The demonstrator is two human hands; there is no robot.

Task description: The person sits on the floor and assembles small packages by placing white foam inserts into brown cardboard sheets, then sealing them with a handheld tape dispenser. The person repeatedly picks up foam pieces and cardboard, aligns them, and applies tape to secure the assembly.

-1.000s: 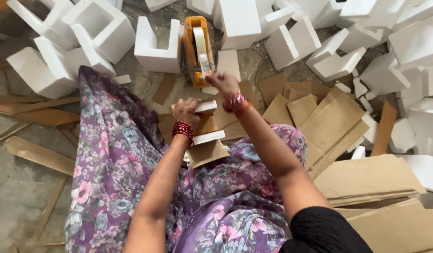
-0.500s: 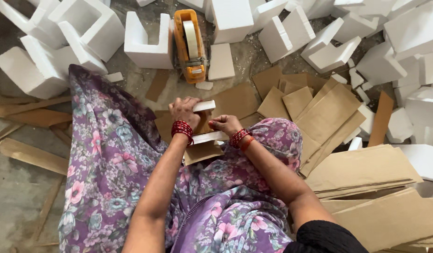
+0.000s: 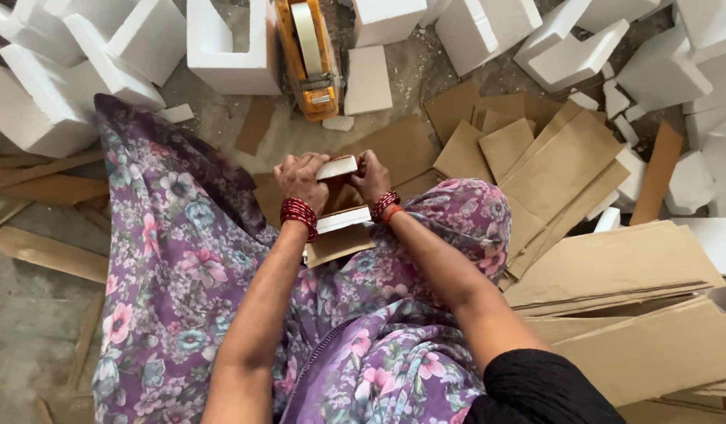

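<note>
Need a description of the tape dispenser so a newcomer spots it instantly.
Start from the person's two hands, left hand and right hand, pressed on a cardboard-wrapped foam piece over the purple floral lap. Look straight ahead of them on the floor to the tape dispenser. It is the only orange thing there, carrying a pale roll of tape, flanked by white foam blocks.

Concrete floor (image 3: 33, 345) strewn with foam blocks (image 3: 229, 55) and cardboard sheets (image 3: 614, 263)
</note>
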